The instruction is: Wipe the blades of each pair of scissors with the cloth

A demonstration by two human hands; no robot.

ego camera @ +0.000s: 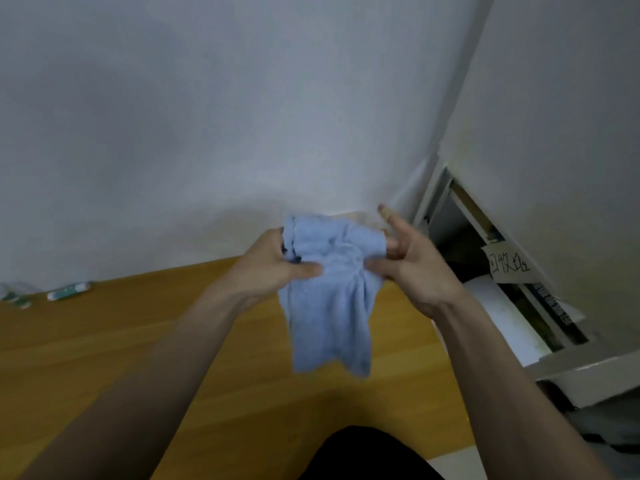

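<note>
A light blue cloth (329, 299) hangs in the air above the wooden table (104, 341), bunched at its top and drooping below. My left hand (273, 265) grips the bunched top from the left, thumb pressed on the front. My right hand (412, 268) pinches the cloth's right side with thumb and fingers, its index finger sticking up. A small dark bit shows at the cloth's left edge by my left fingers; I cannot tell whether it is scissors. No scissors are plainly visible.
A white wall rises behind the table. Small green-and-white items (69, 292) lie at the table's far left. To the right stands a white cabinet with an open shelf (512, 292), papers and a handwritten label (509, 266).
</note>
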